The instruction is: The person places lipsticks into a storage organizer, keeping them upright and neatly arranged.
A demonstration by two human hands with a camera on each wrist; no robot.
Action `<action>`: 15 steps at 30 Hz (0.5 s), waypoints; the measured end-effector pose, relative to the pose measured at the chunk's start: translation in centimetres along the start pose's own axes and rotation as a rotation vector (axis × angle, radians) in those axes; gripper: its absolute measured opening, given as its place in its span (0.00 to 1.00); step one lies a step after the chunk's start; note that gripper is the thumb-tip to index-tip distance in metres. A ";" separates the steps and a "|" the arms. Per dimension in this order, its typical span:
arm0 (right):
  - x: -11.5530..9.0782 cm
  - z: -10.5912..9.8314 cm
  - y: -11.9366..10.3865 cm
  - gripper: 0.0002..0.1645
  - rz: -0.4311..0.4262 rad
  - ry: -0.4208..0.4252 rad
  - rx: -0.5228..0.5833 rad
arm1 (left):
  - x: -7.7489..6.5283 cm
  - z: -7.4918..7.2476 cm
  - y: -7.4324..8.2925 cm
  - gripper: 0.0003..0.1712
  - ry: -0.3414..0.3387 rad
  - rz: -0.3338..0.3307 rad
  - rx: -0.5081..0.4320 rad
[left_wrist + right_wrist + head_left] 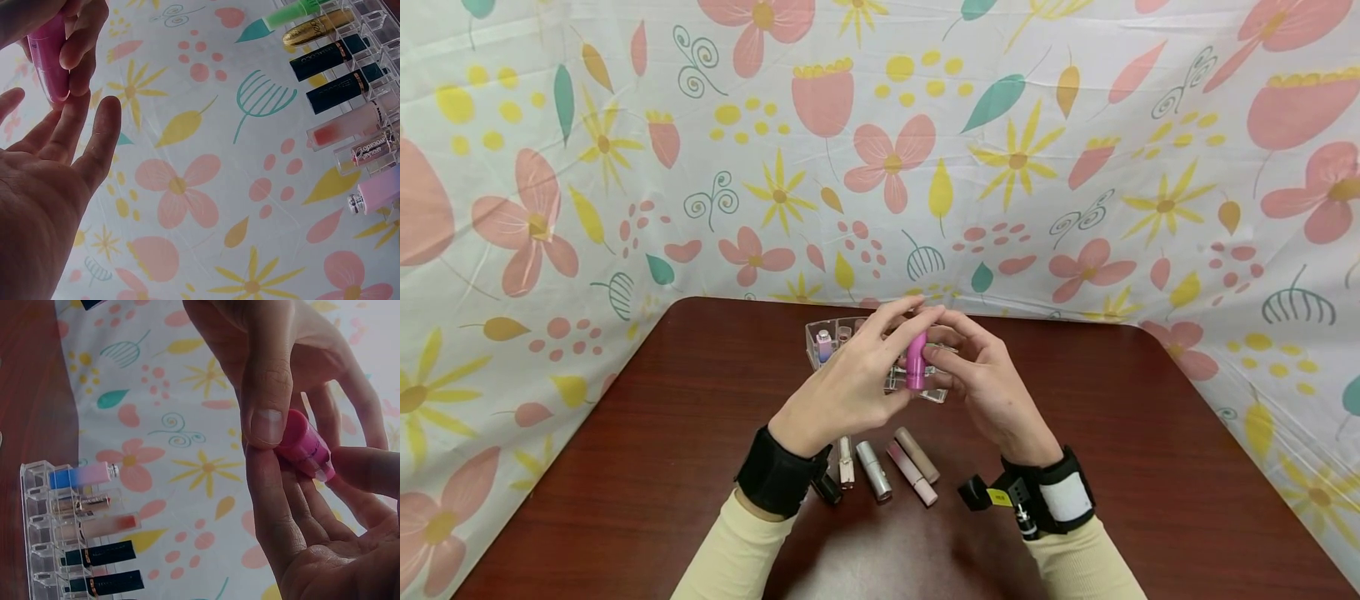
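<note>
Tabletop (625,442) below, left hand (856,377) and right hand (991,385) arch round a pink tube (915,367).

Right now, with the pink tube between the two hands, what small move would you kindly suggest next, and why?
I would probably lower the pink tube toward the clear rack, in the grip of the right hand: the head view shows it roughly upright and overlapping the rack, and black tubes stand in the slots, while the silver tube lies on the table.
</note>
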State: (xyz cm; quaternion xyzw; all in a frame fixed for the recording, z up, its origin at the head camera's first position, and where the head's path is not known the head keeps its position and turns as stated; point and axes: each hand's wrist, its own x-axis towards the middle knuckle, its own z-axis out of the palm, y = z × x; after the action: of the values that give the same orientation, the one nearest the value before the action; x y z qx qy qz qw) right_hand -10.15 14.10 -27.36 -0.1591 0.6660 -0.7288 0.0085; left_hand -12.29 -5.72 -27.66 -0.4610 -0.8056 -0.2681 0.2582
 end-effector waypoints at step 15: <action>0.1 0.0 0.2 0.24 -0.022 0.006 -0.133 | 0.0 0.3 -0.2 0.54 -0.013 0.003 0.071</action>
State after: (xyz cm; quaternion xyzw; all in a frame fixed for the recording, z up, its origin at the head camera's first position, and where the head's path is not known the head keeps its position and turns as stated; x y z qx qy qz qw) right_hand -10.32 14.05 -27.56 -0.1644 0.7113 -0.6833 -0.0120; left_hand -12.48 -5.61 -27.90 -0.4544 -0.8157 -0.2358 0.2695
